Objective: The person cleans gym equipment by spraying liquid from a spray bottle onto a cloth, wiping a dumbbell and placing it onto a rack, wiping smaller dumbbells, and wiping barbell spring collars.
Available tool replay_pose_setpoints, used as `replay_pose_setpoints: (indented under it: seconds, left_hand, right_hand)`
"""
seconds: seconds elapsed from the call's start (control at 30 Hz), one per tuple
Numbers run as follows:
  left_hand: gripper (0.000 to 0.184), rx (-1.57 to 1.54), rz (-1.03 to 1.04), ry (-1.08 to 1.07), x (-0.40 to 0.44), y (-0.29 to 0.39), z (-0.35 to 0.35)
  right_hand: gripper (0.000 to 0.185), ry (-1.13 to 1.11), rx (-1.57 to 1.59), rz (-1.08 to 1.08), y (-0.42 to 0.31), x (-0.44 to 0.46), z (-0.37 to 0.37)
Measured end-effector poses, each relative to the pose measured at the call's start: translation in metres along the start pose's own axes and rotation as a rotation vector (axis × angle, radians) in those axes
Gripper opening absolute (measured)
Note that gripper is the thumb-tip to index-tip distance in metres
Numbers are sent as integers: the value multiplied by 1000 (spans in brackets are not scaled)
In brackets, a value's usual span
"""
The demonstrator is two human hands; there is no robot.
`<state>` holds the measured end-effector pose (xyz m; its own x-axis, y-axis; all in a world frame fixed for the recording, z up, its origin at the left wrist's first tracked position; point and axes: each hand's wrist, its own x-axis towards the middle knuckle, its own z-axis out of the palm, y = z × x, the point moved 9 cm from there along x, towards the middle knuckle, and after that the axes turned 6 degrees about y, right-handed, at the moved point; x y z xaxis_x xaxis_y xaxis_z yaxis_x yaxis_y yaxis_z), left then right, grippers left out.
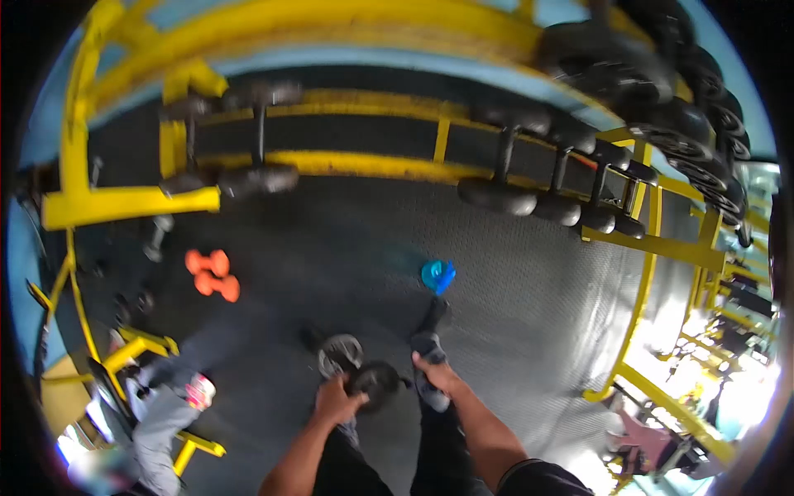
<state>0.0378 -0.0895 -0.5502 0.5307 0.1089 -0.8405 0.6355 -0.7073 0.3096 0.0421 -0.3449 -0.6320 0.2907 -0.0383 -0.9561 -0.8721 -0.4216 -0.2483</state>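
My left hand (pixel 337 402) is closed at the near side of a dark weight with two round discs, a grey-rimmed disc (pixel 339 355) and a black disc (pixel 376 385). It looks like a dumbbell, low over the floor by my left leg. My right hand (pixel 437 374) is closed around a grey and dark thing (pixel 425 344) in front of my right leg. My fingers and the blur hide its shape; I cannot tell whether it is a small dumbbell or part of my shoe. A blue bottle or cup (pixel 437 275) is on the floor just beyond.
Two orange dumbbells (pixel 217 286) lie on the black mat (pixel 331 240) at left. Ahead stands a yellow rack (pixel 364 163) bearing several black dumbbells (pixel 498 197). A person in grey trousers (pixel 157 442) is at lower left by a yellow-framed bench. Another yellow frame (pixel 637 314) stands at right.
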Motion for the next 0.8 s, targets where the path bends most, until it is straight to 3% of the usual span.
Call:
replay_pose_setpoints:
  seconds: [0.03, 0.1, 0.17, 0.2, 0.3, 0.33, 0.4, 0.43, 0.53, 0.57, 0.63, 0.7, 0.77, 0.8]
  left_hand:
    - [62, 37, 56, -16, -21, 7, -6]
    - [60, 81, 50, -123, -81, 68, -35]
    - [56, 142, 120, -219, -131, 127, -54]
    - [56, 155, 137, -181, -151, 148, -66]
    - [43, 308, 340, -161, -210, 221, -93]
    - [40, 353, 401, -182, -230, 245, -101]
    - [36, 436, 472, -195, -260, 283, -116]
    - [36, 443, 482, -175, -271, 294, -121]
    - [37, 490, 665, -103, -296, 329, -139]
    - [36, 434, 759, -19, -308, 341, -152]
    - [37, 324, 938, 138, -332, 358, -182]
    - [36, 232, 936, 192, -333, 363, -213]
    - [42, 26, 962, 375, -310, 356, -257]
    - [52, -155, 1019, 536, -296, 345, -288]
  right_hand:
    - [99, -3, 46, -44, -10, -13, 2]
    - [90, -478, -52, 240, 11, -63, 37]
    - [82, -873, 41, 62, -11, -110, 67]
    - [81, -892, 10, 174, -9, -132, 64]
    - [72, -615, -3, 24, -59, -183, 17]
    - [72, -606, 3, -10, -83, -206, 7]
    - [55, -745, 421, 66, -142, -254, -5]
    - [55, -743, 417, 43, -148, -258, -6]
    - [26, -441, 302, -208, -188, -243, -40]
    - [26, -432, 288, -221, -206, -252, -51]
    - [28, -390, 258, -536, -277, -291, -82]
    - [31, -243, 88, -598, -334, -317, -109]
    - [39, -99, 190, -942, -401, -330, -125]
    - [40, -53, 109, -984, -428, -328, -129]
